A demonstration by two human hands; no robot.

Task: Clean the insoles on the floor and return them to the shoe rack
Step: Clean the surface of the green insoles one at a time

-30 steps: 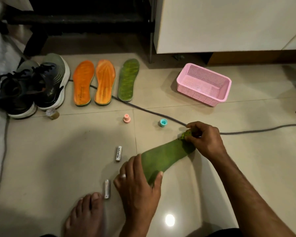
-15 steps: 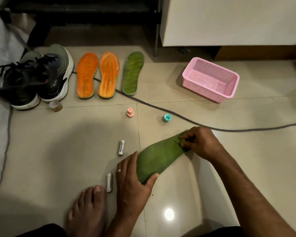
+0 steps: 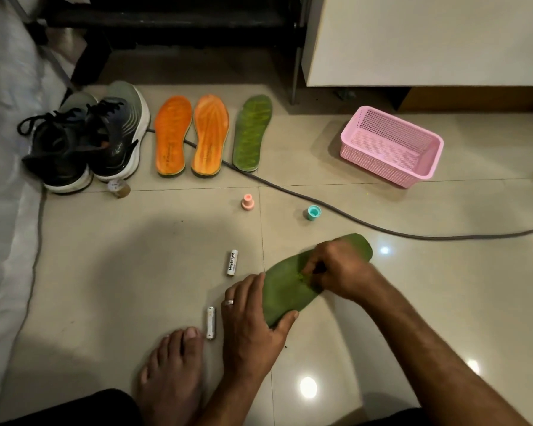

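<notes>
A green insole (image 3: 285,299) lies tilted on the floor tiles in front of me. My left hand (image 3: 253,321) grips its near end, thumb under the edge. My right hand (image 3: 339,272) rests on its middle with fingers curled, pinching a small green clump (image 3: 302,276) against the surface. The far tip of that insole shows past my knuckles. At the back, two orange insoles (image 3: 173,136) (image 3: 210,135) and a second green insole (image 3: 253,133) lie side by side. Behind them stands the dark shoe rack (image 3: 173,23).
A pair of dark sneakers (image 3: 83,139) sits left of the insoles. A pink basket (image 3: 379,167) is at right, and a grey cable (image 3: 351,221) crosses the floor. Two batteries (image 3: 233,262) (image 3: 210,322), a pink cap (image 3: 248,202), a teal cap (image 3: 314,213) and my bare foot (image 3: 173,364) lie nearby.
My right hand has slid from the insole's far tip toward its middle, still pinching the green clump. The left hand kept its grip on the near end.
</notes>
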